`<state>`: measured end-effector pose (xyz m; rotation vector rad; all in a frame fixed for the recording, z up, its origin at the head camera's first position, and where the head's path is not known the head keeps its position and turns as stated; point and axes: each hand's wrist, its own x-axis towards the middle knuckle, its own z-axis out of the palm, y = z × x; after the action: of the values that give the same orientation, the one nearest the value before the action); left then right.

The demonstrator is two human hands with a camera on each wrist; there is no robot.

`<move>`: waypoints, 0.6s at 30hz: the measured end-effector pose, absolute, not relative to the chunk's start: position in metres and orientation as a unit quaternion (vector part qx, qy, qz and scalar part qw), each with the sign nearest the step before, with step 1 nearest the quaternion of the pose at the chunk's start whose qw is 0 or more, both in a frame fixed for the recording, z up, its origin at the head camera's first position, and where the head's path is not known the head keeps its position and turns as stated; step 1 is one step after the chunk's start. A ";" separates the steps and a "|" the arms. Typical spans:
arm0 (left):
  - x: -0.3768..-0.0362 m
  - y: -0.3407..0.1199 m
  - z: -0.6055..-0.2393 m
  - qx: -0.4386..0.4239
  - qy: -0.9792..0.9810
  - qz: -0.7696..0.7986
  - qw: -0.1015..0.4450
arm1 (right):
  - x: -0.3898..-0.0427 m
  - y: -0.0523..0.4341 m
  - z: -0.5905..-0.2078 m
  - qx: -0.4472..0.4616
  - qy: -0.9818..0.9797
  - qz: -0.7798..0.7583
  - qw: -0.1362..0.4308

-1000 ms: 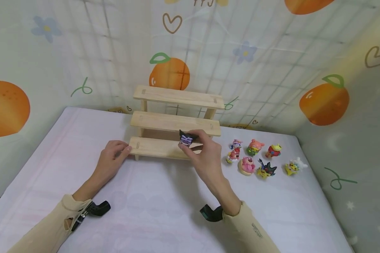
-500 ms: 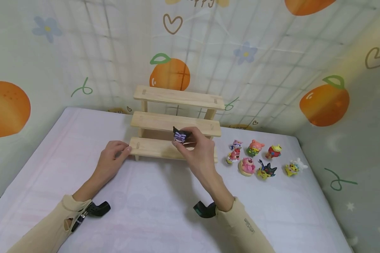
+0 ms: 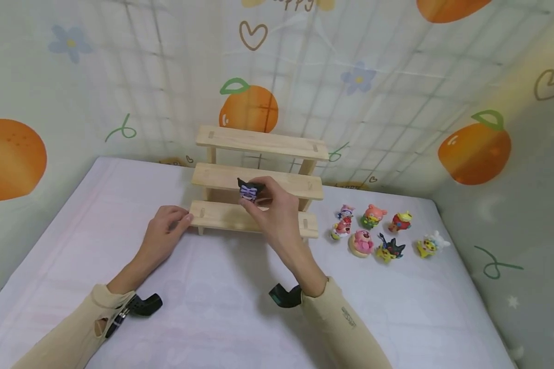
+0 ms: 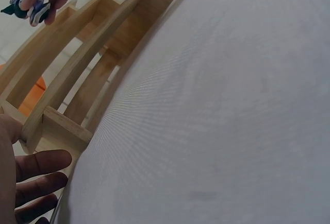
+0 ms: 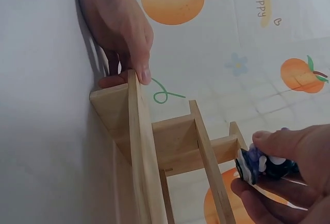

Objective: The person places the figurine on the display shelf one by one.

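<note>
A black-and-purple figurine (image 3: 249, 189), pale wooden shelf (image 3: 258, 177), white tablecloth (image 3: 212, 287), orange-printed backdrop (image 3: 351, 77).

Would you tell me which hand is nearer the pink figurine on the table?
Right. The right hand is over the shelf, left of the pink figurine; the left hand is farther left.

Right hand (image 3: 277, 218) covers the lower half of the dark figurine (image 3: 250, 189) in head view; its face is too small to read. In left wrist view the left hand (image 4: 20, 183) is cut by the frame edge, grip on the wooden rack (image 4: 62, 126) partly unseen. Figurines (image 3: 383, 233) right of the grip: details too small.
</note>
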<state>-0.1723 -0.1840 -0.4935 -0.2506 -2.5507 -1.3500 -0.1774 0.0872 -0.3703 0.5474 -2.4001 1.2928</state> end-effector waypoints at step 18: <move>-0.171 -0.182 -0.492 -0.084 -0.877 -0.458 0.123 | -0.191 0.063 -0.373 0.182 -0.839 0.485 0.169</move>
<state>-0.1715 -0.1821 -0.4918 -0.2463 -2.5573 -1.3349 -0.1915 0.0630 -0.3729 0.5163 -2.3844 1.3783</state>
